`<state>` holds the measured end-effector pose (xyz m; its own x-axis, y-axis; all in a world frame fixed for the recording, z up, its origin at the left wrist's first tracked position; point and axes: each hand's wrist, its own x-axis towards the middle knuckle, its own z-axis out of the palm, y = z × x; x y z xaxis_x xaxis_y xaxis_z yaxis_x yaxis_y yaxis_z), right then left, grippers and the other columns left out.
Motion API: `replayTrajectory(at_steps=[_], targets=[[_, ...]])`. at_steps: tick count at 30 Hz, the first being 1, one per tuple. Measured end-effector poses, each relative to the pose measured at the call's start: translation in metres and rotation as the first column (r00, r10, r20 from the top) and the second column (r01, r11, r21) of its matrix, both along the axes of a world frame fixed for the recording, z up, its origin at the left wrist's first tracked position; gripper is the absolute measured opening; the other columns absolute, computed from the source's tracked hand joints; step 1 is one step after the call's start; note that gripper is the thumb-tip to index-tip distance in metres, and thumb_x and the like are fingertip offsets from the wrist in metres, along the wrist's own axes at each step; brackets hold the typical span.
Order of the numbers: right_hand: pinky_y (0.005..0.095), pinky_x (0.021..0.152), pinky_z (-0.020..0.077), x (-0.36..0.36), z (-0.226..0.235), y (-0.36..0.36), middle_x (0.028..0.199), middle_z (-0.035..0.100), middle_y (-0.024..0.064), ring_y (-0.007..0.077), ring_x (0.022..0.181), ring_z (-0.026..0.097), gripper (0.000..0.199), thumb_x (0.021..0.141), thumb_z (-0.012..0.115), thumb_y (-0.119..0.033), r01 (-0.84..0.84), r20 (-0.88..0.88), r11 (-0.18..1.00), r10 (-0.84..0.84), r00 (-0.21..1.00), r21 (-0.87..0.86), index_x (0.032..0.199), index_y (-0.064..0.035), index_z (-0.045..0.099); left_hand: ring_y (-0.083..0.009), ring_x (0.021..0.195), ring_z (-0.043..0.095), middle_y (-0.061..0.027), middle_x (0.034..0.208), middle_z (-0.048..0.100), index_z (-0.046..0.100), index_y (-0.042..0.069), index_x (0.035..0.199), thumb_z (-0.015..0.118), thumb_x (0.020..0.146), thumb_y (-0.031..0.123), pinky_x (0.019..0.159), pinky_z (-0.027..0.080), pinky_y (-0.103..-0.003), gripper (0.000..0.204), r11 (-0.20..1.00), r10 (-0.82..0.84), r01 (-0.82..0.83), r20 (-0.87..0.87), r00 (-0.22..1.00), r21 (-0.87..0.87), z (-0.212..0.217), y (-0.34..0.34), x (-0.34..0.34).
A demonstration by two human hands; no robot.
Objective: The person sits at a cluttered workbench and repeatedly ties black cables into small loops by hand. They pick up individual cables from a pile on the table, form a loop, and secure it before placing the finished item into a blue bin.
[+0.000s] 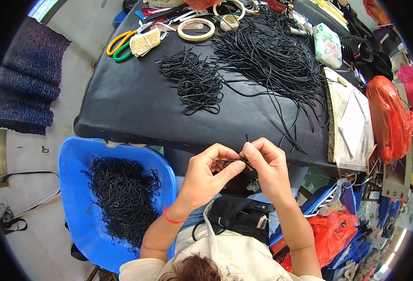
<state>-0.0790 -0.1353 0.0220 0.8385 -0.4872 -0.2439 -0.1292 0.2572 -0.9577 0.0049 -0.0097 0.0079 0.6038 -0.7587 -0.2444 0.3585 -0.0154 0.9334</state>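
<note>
My left hand [211, 169] and my right hand [268, 165] meet in front of me, just off the table's near edge. Between their pinched fingertips runs a thin black cord [247, 138], its short end sticking up; most of it is hidden by the fingers. Both hands are closed on this cord. On the table beyond lies a small heap of looped black cords [193, 83]. A larger pile of long, loose black cords [272, 58] spreads to its right, with strands trailing toward my right hand.
A blue tub [70, 187] at my left holds many looped black cords [122, 201]. Scissors [121, 44] and a tape roll [196, 29] lie at the far side of the black table [122, 103]. Red plastic bags [389, 119] and a white board [351, 124] stand at the right.
</note>
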Motion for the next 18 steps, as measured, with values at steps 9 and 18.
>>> replayTrajectory(at_steps=[9,18], targets=[[0.0188,0.051,0.0345,0.003,-0.001,0.009,0.064,0.048,-0.0036,0.002,0.058,0.04,0.019,0.089,0.057,-0.017,0.187,0.043,0.959,-0.182,0.982,-0.215,0.077,-0.0022,0.052,-0.0024,0.062,0.049,0.003,0.073,0.056,0.061,0.0,0.094,0.059,0.086,0.013,0.055,0.041,-0.017,0.015,0.986,-0.145,0.13,-0.161,0.976,-0.101,0.004,-0.002,-0.001],[0.0207,0.044,0.0301,0.01,-0.013,0.003,0.055,0.043,-0.003,0.0025,0.051,0.036,0.02,0.087,0.057,-0.011,0.278,0.01,0.804,-0.321,0.947,-0.525,0.071,-0.002,0.049,-0.0046,0.057,0.052,-0.0024,0.067,0.059,0.062,-0.003,0.097,0.058,0.086,0.006,0.051,0.042,-0.019,0.015,0.998,0.064,-0.067,0.385,0.921,-0.003,-0.003,-0.007,-0.029]])
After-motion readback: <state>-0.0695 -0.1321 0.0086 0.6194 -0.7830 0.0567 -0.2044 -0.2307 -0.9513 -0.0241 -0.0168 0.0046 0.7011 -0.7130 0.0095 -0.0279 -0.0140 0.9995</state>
